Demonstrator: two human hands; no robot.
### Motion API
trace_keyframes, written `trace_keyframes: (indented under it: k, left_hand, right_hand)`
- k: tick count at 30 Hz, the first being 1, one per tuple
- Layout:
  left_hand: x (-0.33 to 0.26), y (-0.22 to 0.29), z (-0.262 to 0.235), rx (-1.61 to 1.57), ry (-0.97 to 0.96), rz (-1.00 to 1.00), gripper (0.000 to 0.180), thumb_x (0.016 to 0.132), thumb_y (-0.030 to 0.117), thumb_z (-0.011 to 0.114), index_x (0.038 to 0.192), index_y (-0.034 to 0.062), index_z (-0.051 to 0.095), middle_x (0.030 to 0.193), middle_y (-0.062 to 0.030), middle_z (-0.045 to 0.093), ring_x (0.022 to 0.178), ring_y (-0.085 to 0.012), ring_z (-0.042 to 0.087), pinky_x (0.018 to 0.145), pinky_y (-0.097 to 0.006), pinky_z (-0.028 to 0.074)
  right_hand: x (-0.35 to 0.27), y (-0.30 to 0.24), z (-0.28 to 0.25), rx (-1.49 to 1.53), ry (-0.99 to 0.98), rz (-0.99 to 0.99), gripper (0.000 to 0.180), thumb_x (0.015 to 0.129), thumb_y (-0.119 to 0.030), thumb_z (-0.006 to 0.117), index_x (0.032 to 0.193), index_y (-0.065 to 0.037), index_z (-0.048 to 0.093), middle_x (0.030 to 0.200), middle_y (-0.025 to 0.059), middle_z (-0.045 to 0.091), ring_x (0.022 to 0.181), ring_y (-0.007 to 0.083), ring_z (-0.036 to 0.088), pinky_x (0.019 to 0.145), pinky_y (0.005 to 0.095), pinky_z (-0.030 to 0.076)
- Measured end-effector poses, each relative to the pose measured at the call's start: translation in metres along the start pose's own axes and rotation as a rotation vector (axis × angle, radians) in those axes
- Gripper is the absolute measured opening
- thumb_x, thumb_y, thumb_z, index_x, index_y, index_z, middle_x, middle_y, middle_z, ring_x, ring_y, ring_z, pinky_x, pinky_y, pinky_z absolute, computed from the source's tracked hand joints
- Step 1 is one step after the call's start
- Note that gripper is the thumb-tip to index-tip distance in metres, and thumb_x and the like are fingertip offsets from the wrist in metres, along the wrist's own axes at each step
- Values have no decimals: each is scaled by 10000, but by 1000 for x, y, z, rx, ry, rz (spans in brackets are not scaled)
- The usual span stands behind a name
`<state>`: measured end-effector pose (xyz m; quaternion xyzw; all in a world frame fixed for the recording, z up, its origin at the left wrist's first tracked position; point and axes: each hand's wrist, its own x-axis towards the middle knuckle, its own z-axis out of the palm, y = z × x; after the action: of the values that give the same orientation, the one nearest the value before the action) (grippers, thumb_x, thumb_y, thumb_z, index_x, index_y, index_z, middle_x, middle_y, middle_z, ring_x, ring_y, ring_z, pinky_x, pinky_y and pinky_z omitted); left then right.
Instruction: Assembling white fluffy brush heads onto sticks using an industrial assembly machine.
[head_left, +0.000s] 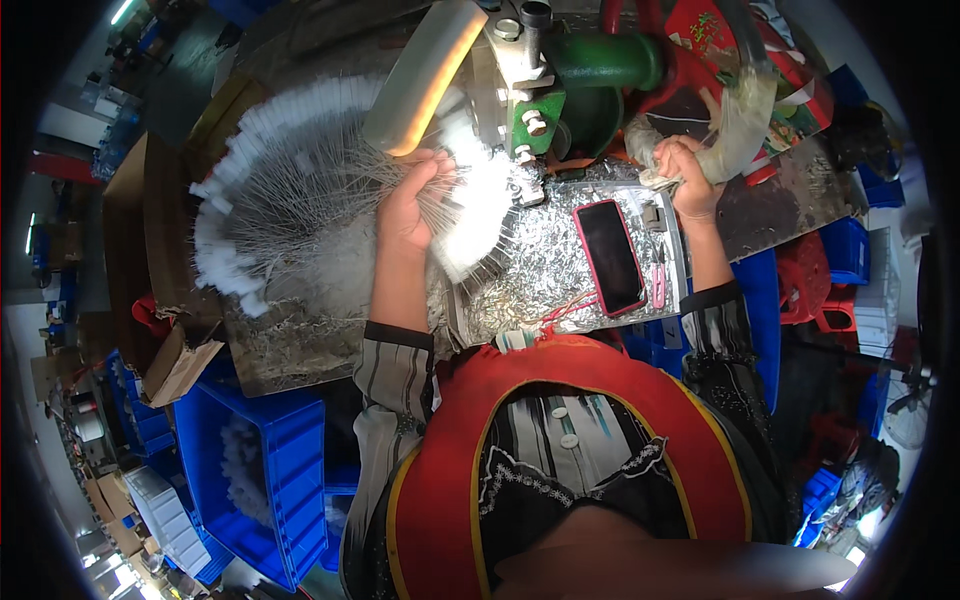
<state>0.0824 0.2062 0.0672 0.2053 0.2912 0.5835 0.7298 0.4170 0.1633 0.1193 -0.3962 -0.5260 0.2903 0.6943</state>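
My left hand point(408, 205) is closed at the near end of a wide fan of thin wires point(330, 170) with white tips. Its fingers pinch some of these wires beside a brightly lit, overexposed patch, where their ends are hard to make out. On the far right, my right hand point(690, 180) is wrapped round the end of a curved handle point(735, 125) bound in pale wrapping. Between the hands stands a green hand press point(605, 62), its lower tooling point(527, 182) just right of my left hand. A glowing lamp point(425, 78) hangs over the wires.
Crinkled foil point(520, 270) covers the bench before me; a phone in a red case point(610, 258) and a small pink-handled tool point(658, 284) lie there. Blue bins point(295, 480) stand lower left, a cardboard box point(128, 230) at left. A red carton point(800, 100) sits behind the handle.
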Motion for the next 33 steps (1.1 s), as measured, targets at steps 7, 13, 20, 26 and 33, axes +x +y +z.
trace_keyframes:
  k: [7, 13, 20, 26, 33]
  left_hand:
    - [0, -5, -14, -113, 36, 82, 145, 801, -9, 534, 940, 29, 519, 932, -151, 592, 856, -226, 592, 764, -328, 510]
    - [3, -5, -14, -91, 178, 135, 146, 800, -6, 545, 938, 33, 515, 919, -134, 593, 817, -202, 596, 725, -299, 518]
    - [4, 1, -5, -11, 187, 143, 154, 787, -3, 569, 926, 34, 516, 912, -111, 587, 787, -184, 595, 699, -283, 519]
    - [5, 4, 2, 30, 265, 133, 174, 778, -7, 577, 938, 26, 517, 905, -114, 587, 785, -180, 595, 696, -280, 519]
    - [7, 6, 3, 72, 247, 143, 182, 776, -9, 578, 946, 20, 519, 896, -112, 593, 762, -176, 591, 690, -279, 517]
  right_hand:
    - [19, -48, 6, 59, 29, 289, 142, 701, -37, 563, 574, 7, 515, 491, 65, 474, 451, 170, 475, 494, 280, 403]
    - [26, -62, 7, 1, 26, 366, 110, 701, -34, 565, 606, 10, 530, 487, 64, 467, 454, 171, 481, 484, 285, 394]
    - [23, -60, 6, 11, 50, 356, 136, 694, -38, 572, 572, 2, 528, 479, 61, 461, 454, 176, 485, 484, 289, 389]
    - [33, -73, 7, -67, -7, 422, 223, 716, -78, 548, 515, -22, 468, 466, 73, 436, 470, 185, 470, 522, 288, 386]
    - [25, -53, 3, 18, 95, 399, 176, 696, -29, 561, 539, -8, 486, 485, 74, 460, 444, 178, 476, 486, 295, 395]
